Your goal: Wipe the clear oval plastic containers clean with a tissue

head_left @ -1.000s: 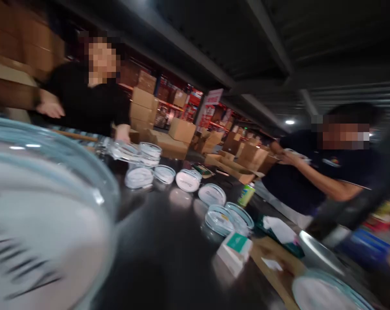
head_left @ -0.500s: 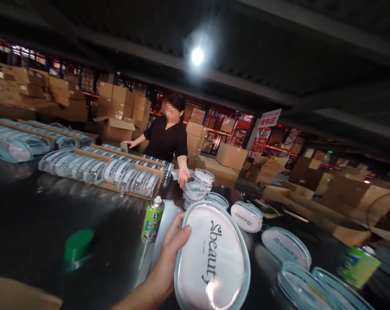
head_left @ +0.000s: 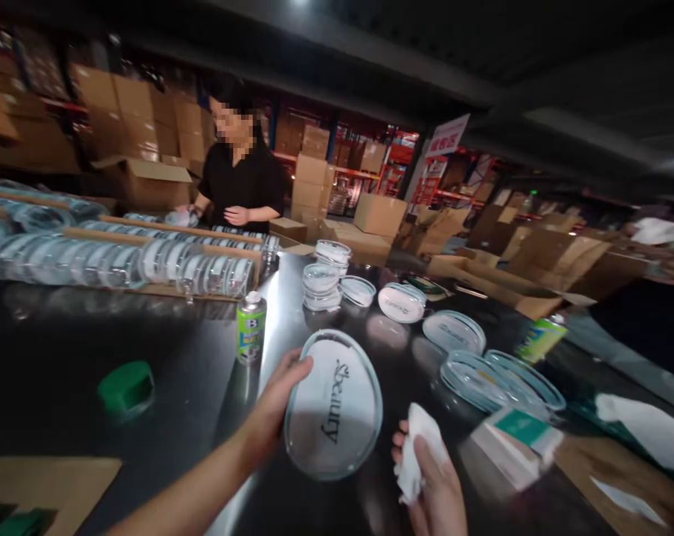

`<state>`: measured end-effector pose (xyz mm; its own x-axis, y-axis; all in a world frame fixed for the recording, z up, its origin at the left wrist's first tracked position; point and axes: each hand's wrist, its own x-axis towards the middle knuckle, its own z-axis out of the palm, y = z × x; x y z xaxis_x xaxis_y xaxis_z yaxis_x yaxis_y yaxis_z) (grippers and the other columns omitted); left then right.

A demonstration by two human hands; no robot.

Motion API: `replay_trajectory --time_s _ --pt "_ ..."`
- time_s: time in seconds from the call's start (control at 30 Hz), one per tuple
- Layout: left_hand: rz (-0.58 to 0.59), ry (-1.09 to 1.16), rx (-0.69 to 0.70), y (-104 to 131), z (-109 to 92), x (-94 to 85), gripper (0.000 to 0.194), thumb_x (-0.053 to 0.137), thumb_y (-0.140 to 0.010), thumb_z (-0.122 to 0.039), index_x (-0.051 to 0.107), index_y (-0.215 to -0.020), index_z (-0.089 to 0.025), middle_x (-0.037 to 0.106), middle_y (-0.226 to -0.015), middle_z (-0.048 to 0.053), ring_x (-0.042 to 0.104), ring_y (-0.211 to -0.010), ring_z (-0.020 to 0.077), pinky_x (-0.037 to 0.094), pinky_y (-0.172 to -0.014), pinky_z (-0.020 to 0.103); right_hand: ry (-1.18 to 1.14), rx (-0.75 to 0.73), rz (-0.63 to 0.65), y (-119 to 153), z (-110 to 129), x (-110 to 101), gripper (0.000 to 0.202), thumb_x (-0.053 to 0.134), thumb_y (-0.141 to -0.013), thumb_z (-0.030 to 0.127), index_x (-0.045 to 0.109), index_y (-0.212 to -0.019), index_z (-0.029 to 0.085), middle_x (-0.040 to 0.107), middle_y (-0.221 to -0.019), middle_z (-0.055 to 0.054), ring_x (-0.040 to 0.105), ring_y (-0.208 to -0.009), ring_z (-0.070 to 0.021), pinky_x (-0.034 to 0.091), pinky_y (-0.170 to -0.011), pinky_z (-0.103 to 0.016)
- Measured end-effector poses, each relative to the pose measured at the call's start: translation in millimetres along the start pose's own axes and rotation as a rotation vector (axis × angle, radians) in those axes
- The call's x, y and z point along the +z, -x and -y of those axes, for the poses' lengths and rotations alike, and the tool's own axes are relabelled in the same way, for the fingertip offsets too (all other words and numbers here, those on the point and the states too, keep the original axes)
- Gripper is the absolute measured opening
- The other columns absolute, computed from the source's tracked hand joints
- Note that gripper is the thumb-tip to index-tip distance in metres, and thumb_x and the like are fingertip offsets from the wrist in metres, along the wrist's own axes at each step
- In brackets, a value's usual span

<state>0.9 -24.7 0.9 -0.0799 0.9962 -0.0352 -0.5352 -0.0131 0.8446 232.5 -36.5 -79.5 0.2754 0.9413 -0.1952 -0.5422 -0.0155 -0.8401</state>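
My left hand [head_left: 288, 380] grips the upper left edge of an oval clear cosmetic bag [head_left: 337, 413] with pale blue trim and the word "beauty" on its white face. The bag is tilted up above the dark table. To its right, my right hand [head_left: 434, 484] is closed around a crumpled white tissue [head_left: 418, 447], apart from the bag. A green spray can [head_left: 251, 327] stands upright beyond my left hand. More oval bags [head_left: 454, 331] lie in a row to the right, and a short stack of bags [head_left: 321, 286] stands farther back.
Packed rows of bags [head_left: 69, 260] stand in cardboard at the left. A green cap [head_left: 126, 388], a white and green box [head_left: 518, 447] and a second can [head_left: 541, 339] are on the table. Across it, a co-worker in black [head_left: 239, 179] stands before stacked cartons.
My right hand with the tissue has come into view. The held bag appears lower and farther from the camera. The co-worker's arm has drawn back from the stack of bags.
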Motion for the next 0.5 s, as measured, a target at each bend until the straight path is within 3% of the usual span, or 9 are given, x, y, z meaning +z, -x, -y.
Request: replay_trajectory --time_s 0.1,0.2,0.37,0.43,0.5 --pt "0.009 -0.117 -0.162 -0.7 25.5 -11.2 0.036 0.067 -0.077 -0.048 0.062 -0.097 -0.018 0.066 -0.082 0.001 0.061 -0.075 0.0180 0.046 -0.064 0.026 -0.071 0.030 -0.034 -3.6 4.4 -3.7 0.056 0.091 -0.049 0.035 0.069 -0.096 0.014 0.073 -0.079 -0.004 0.064 -0.062 -0.0132 0.052 -0.053 -0.020" --pt "0.015 -0.260 -0.206 -4.4 54.9 -19.2 0.040 0.065 -0.073 -0.055 0.061 -0.083 -0.017 0.060 -0.068 0.000 0.058 -0.064 0.0184 0.044 -0.057 0.029 -0.132 0.044 -0.076 -8.5 5.8 -13.8 0.051 0.090 -0.052 0.033 0.070 -0.096 0.016 0.072 -0.082 -0.002 0.065 -0.064 -0.0122 0.053 -0.056 -0.020" --pt "0.015 -0.583 -0.013 -14.0 88.0 -30.4 0.041 0.068 -0.068 -0.058 0.066 -0.083 -0.019 0.065 -0.070 0.003 0.061 -0.070 0.0254 0.047 -0.069 0.038 -0.206 0.077 -0.051 -6.8 8.2 -18.2 0.044 0.086 -0.058 0.033 0.070 -0.097 0.018 0.072 -0.088 -0.002 0.066 -0.074 -0.0133 0.056 -0.066 -0.023" --pt "-0.022 -0.711 0.104 -15.6 89.6 -35.2 0.041 0.068 -0.070 -0.052 0.068 -0.094 -0.019 0.069 -0.088 0.009 0.062 -0.087 0.0320 0.045 -0.084 0.047 -0.220 0.105 -0.044 -4.7 9.9 -15.9 0.044 0.085 -0.059 0.036 0.070 -0.096 0.017 0.071 -0.086 -0.002 0.066 -0.075 -0.0140 0.056 -0.068 -0.025" --pt "-0.079 -0.807 0.232 -14.6 85.1 -38.2 0.046 0.067 -0.073 -0.046 0.066 -0.109 -0.018 0.063 -0.116 0.015 0.053 -0.114 0.0370 0.034 -0.101 0.054 -0.231 0.125 -0.049 -3.4 11.8 -14.1 0.044 0.085 -0.059 0.038 0.070 -0.094 0.017 0.071 -0.084 -0.001 0.066 -0.074 -0.0136 0.056 -0.068 -0.024"
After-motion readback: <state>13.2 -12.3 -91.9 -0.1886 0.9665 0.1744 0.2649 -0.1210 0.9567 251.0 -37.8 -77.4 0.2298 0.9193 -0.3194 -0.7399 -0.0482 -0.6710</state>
